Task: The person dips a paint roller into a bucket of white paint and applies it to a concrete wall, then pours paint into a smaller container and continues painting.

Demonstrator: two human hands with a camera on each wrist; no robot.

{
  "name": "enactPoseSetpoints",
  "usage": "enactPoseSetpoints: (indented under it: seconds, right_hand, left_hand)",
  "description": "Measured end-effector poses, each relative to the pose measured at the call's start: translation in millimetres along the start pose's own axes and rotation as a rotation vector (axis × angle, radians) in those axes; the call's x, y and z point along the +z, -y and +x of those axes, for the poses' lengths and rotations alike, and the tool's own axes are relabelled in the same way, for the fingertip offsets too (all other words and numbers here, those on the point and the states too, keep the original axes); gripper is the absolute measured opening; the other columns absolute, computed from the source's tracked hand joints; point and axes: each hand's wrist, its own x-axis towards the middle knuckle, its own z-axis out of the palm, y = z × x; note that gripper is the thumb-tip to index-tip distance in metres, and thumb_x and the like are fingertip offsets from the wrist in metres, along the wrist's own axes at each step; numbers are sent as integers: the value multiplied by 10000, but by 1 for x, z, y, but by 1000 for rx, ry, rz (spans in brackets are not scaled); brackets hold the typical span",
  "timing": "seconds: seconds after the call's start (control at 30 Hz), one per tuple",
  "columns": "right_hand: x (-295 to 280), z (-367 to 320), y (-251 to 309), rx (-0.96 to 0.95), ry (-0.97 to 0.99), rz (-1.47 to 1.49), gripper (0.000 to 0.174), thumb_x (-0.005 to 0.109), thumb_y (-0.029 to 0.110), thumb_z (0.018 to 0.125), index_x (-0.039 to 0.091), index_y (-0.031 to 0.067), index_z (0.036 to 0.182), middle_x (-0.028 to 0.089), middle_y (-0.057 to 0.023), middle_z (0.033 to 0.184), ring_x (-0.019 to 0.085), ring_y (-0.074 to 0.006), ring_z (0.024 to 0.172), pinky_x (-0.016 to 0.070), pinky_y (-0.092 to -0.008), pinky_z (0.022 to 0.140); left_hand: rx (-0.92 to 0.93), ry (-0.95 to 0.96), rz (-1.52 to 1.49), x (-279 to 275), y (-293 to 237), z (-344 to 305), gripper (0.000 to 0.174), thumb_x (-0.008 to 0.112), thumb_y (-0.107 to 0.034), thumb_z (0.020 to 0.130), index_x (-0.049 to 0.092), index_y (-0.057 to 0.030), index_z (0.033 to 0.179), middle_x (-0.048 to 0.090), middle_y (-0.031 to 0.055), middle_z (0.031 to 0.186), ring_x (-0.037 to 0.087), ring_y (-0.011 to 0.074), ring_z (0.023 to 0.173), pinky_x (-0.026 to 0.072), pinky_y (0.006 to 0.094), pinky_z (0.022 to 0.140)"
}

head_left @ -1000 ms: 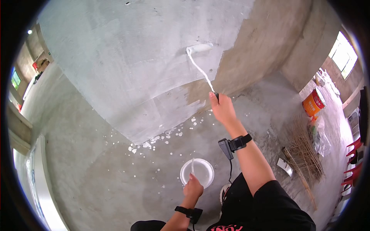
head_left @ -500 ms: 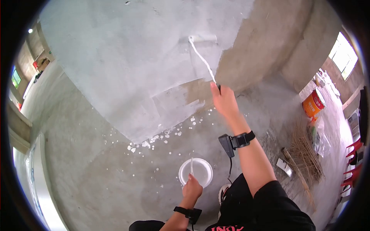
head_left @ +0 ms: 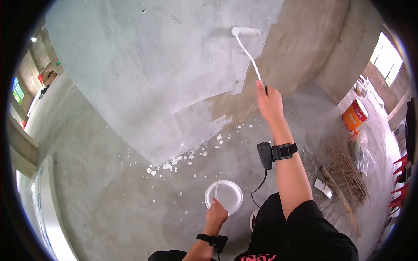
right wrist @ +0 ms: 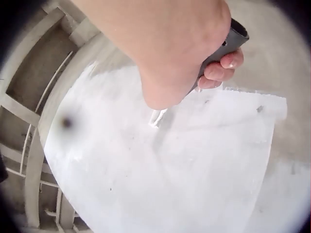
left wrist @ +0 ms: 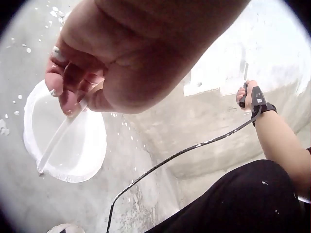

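My right hand (head_left: 271, 102) grips the dark handle (right wrist: 224, 48) of a paint roller (head_left: 247, 31). The roller's white sleeve lies against the wall (head_left: 174, 56), near the right edge of its white-painted area, and its paint-coated rod slants down to the hand. Low in front, my left hand (head_left: 217, 212) holds the white handle (left wrist: 60, 136) of a white bucket (head_left: 237, 195), with fingers curled round it. The left wrist view shows that handle running from the fingers to the bucket's rim. White paint marks the left fingertips (left wrist: 56, 91). The roller's sleeve is hidden in the right wrist view.
Bare brown wall (head_left: 300, 52) borders the paint on the right. White drips (head_left: 174, 161) dot the concrete floor along the wall's foot. To the right are an orange-red bucket (head_left: 355, 114), a twig bundle (head_left: 346, 174) and a wooden stick (head_left: 342, 202). A black cable (left wrist: 180, 153) hangs from my right wrist.
My right hand has moved the roller up and to the right along the wall, towards the edge of the paint. The left hand and white bucket have stayed nearly in place.
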Motion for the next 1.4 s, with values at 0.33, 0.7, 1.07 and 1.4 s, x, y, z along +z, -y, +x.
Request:
enactPoseSetpoints:
  seconds: [0.33,0.7,1.07,1.4]
  right_hand:
    - [72,5,-114,-123,64,-86,569,466,439,935,580,-97,781,574,-348,817,551,-521,825,447,-516,719]
    - [35,69,-58,-181,-34,96,554,481,428,941,535,-80,727,539,-320,702,541,-504,716,418,-488,594]
    - [31,45,-90,-215,19,-193,532,463,449,935,583,-55,811,603,-325,829,577,-496,844,471,-533,736]
    - [-68,126,63,-433,-173,-63,536,478,450,937,548,-56,778,558,-260,685,589,-374,649,448,-449,613]
  left_hand:
    - [20,-36,30,3,19,8,587,496,-84,812,285,50,1344,592,252,1158,585,400,1067,461,464,912]
    - [-7,15,71,-7,10,7,630,518,-94,795,273,42,1359,598,241,1156,589,389,1068,470,446,902]
    - [52,2,18,7,20,4,660,515,-89,781,254,50,1372,582,254,1175,579,405,1080,460,445,922]
    - [43,-17,28,1,8,-1,574,447,-127,833,280,80,1342,582,299,1142,573,425,1072,443,476,928]
